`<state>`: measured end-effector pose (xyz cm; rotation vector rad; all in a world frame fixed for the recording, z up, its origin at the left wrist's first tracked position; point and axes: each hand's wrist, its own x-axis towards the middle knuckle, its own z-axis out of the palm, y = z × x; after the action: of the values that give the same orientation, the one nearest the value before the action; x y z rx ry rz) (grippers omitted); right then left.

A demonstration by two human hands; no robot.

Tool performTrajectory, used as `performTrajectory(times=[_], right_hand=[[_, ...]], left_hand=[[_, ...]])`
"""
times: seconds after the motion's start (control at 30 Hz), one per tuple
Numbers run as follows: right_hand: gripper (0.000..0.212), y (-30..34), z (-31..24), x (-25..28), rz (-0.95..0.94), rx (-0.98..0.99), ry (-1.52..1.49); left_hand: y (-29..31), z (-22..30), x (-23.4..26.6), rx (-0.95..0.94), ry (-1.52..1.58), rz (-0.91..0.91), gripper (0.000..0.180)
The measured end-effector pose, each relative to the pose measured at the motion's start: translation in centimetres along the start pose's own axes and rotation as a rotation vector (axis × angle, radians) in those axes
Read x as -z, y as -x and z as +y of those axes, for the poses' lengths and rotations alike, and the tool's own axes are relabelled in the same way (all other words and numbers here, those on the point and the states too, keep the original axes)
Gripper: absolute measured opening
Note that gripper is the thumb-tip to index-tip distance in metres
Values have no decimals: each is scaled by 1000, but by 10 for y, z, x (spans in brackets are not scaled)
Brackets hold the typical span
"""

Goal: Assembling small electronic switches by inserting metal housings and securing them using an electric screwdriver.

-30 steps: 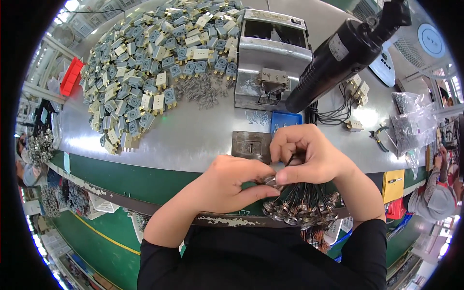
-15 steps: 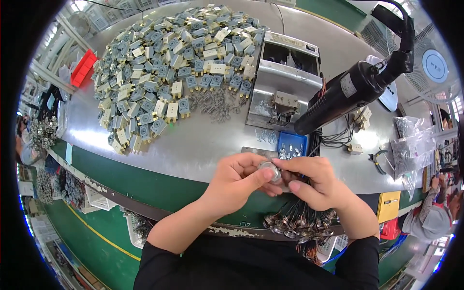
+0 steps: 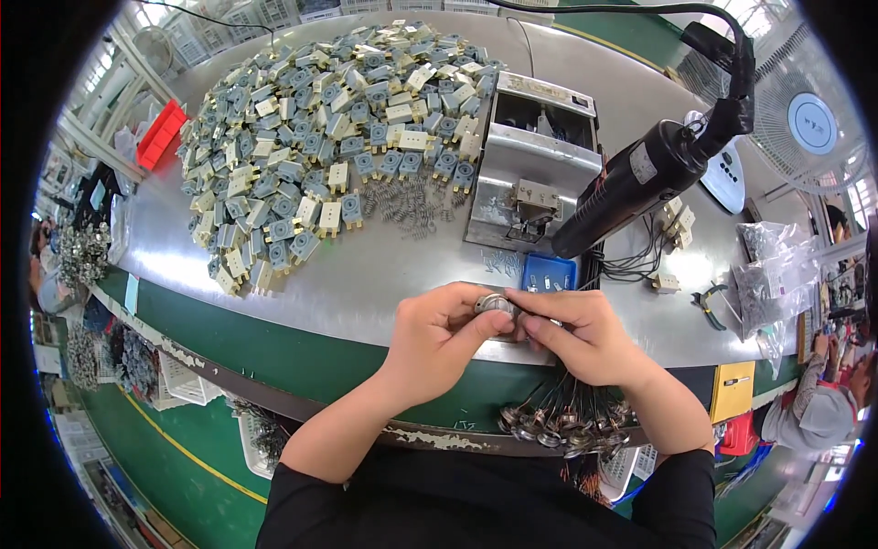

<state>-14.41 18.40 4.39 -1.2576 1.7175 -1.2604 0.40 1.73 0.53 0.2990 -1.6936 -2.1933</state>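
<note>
My left hand (image 3: pixel 432 343) grips a small round metal part (image 3: pixel 495 303) between thumb and fingers, above the front edge of the metal table. Close against it, my right hand (image 3: pixel 590 339) is closed in a pinch at the part's right side. What lies between the right fingertips is too small and covered to make out. Below my right hand, a bunch of similar round metal parts with thin dark wires (image 3: pixel 567 425) hangs at the table edge. Just beyond the hands sits a blue tray (image 3: pixel 551 285) with small metal pieces, and loose screws (image 3: pixel 501 263) lie beside it.
A large pile of grey and cream housings (image 3: pixel 302 146) covers the back left, with loose springs (image 3: pixel 412 206) beside it. A metal fixture (image 3: pixel 540 151) and a hanging black power screwdriver (image 3: pixel 631 188) stand ahead. Pliers (image 3: pixel 709 306) and plastic bags (image 3: pixel 777 274) lie right.
Both hands have shifted slightly left with the round metal part, which is now tilted differently. My right thumb and fingers have drawn together beside it.
</note>
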Motion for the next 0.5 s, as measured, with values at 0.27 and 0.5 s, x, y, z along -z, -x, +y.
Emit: performTrajectory(times=[0.27,0.5], right_hand=[[39,-4,4,0,28,89,83],[43,-4,-11,4,-45,39,66]], left_hand=[[1,-5,-7,-73,-294,37,19],[2,-8,7,80,237,-115,23]])
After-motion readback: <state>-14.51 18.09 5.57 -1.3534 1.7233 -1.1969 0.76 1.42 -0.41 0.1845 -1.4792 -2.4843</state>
